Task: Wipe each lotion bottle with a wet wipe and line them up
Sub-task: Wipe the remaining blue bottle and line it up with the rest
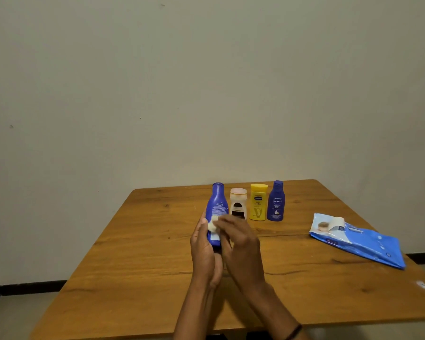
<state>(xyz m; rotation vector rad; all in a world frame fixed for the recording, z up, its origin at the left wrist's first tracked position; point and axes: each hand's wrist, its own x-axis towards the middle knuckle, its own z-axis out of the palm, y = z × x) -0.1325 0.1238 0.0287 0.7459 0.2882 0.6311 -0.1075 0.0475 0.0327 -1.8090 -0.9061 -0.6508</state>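
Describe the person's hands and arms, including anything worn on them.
Both the left hand and right hand are bare: no gloves, and no rings that can be made out. The forearms are uncovered, with no sleeves in view. A thin dark band circles the right wrist.

Surface: wooden table (138, 241), knotty grain.
Far side: pale bottle with dark label (238, 204), yellow Vaseline bottle (258, 202) and blue Nivea bottle (276, 201), upright, side by side.
Right side: blue wet-wipe pack (358, 241), flat, flap peeled up.
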